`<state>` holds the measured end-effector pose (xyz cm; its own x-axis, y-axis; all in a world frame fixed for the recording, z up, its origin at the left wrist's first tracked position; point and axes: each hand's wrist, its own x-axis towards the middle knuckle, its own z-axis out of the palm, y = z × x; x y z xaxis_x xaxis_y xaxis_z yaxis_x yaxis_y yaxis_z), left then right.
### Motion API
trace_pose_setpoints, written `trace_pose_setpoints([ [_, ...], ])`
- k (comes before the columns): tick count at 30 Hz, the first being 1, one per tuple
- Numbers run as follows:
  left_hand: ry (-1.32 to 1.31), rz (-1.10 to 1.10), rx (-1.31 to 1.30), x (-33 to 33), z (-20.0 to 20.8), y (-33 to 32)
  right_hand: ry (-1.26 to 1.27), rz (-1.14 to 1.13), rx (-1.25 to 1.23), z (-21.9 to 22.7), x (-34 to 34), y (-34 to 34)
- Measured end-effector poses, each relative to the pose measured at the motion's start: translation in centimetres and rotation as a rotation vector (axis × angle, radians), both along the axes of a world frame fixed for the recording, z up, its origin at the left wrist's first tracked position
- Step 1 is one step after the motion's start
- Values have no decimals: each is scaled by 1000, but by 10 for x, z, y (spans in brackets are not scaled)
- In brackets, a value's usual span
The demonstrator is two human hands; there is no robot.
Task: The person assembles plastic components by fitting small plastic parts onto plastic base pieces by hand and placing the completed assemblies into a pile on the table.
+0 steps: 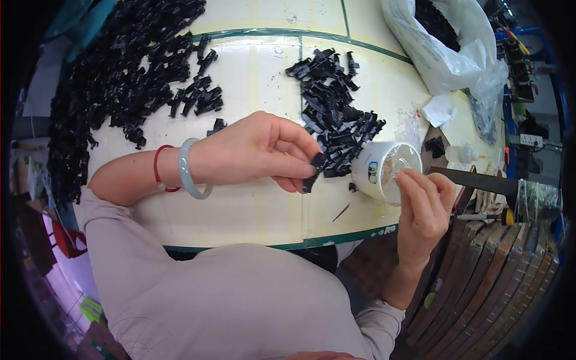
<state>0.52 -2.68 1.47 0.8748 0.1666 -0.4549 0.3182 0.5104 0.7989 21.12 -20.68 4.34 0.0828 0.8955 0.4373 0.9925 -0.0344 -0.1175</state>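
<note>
Between the thumb and fingers of my left hand (pixel 255 150) is a small black plastic part (pixel 314 173), held above the table. My right hand (pixel 425 207) is closed in a pinch at the mouth of a white cup (pixel 363 171); anything between its fingertips is too small to make out. The cup leans toward my right hand, and small pale, clear bits (pixel 393 171) show inside it. Just beyond my left hand lies a heap of similar black parts (pixel 330 99), reaching close to the cup.
A larger spread of black parts (pixel 120 78) covers the table's left side. At the far right stands a white plastic bag (pixel 429 66) with dark contents. A flat bar with a wrapped handle (pixel 474 180) and a small bottle (pixel 463 154) lie right of the cup, above stacked brown slabs (pixel 480 282).
</note>
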Motion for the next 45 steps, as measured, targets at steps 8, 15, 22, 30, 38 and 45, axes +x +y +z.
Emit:
trace_pose_setpoints([
  [8, -38, -2, -105, 0, -3, -6, 245, 33, 104, 6, -24, 2],
  [15, -86, -17, -149, -3, -7, -16, 538, 79, 230, -17, -60, 10],
  [22, -118, -44, -124, -2, -10, -18, 533, 86, 249, -25, -67, 13],
  [30, -139, -40, -106, -4, -11, -19, 529, 98, 234, -27, -70, 15],
  [38, -155, 31, -20, -4, -13, -25, 441, 123, 207, -26, -70, 14],
  [45, -114, 14, 50, -7, -4, -24, 647, 86, 236, -34, -70, 4],
])
